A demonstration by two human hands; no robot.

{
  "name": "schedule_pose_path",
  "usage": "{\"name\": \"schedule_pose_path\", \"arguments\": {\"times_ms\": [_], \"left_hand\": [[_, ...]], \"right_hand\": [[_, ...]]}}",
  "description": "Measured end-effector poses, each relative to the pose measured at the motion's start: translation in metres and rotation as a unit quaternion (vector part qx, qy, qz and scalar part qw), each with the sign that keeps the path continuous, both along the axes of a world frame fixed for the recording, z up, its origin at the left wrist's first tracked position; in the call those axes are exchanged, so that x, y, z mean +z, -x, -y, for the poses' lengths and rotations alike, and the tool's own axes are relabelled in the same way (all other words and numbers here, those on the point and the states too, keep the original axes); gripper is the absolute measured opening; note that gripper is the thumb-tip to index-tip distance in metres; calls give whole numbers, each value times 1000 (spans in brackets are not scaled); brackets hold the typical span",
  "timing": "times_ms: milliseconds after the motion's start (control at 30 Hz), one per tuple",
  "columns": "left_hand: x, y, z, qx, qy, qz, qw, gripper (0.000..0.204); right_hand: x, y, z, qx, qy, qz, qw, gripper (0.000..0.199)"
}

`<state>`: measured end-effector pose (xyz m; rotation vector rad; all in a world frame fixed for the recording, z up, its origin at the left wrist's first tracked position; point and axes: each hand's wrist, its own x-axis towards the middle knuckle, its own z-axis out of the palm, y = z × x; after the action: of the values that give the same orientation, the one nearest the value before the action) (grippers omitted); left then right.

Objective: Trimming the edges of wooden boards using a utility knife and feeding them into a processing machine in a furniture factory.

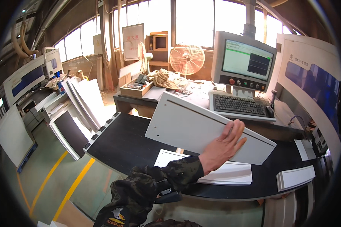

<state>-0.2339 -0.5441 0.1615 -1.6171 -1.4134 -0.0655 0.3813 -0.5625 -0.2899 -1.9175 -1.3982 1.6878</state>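
A long light-grey panel (189, 123) with a narrow groove along its upper edge and small holes at its left end is tilted up over a black-topped table. My left hand (222, 146) reaches across from the lower left in a dark camouflage sleeve. It rests on the panel's right half, fingers together and their tips at the upper grooved edge. Beneath the panel, white strips (231, 174) lie on the black tabletop (121, 138), partly covered by my forearm. My right hand is not in view.
Another small stack of white strips (296, 178) lies at the table's right end. Behind stand a monitor (246, 60), a keyboard (238, 104) and an orange fan (187, 59). A wooden tray (136, 89) holds tools. White panels (81, 100) lean at the left.
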Motion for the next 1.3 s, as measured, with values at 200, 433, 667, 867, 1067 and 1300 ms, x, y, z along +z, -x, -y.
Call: {"name": "schedule_pose_path", "arguments": {"times_ms": [200,433,667,867,1067,1300], "left_hand": [[28,-2,11,3,1,-18,1000,65],[16,6,7,-6,26,10,1000,68],[5,13,-3,-54,86,67,993,71],[-7,9,3,-115,141,238,954,100],[-22,-7,4,-108,156,261,946,120],[-33,-12,-3,-128,176,299,929,119]], "right_hand": [[-12,0,1,1,-6,-22,1000,28],[-21,-9,1,8,-9,-12,1000,31],[-48,-20,-1,-6,2,-67,998,33],[-86,-66,0,-38,-14,0,999,33],[-89,-46,-5,-111,42,-27,992,34],[-96,-50,13,-120,29,-34,992,33]]}}
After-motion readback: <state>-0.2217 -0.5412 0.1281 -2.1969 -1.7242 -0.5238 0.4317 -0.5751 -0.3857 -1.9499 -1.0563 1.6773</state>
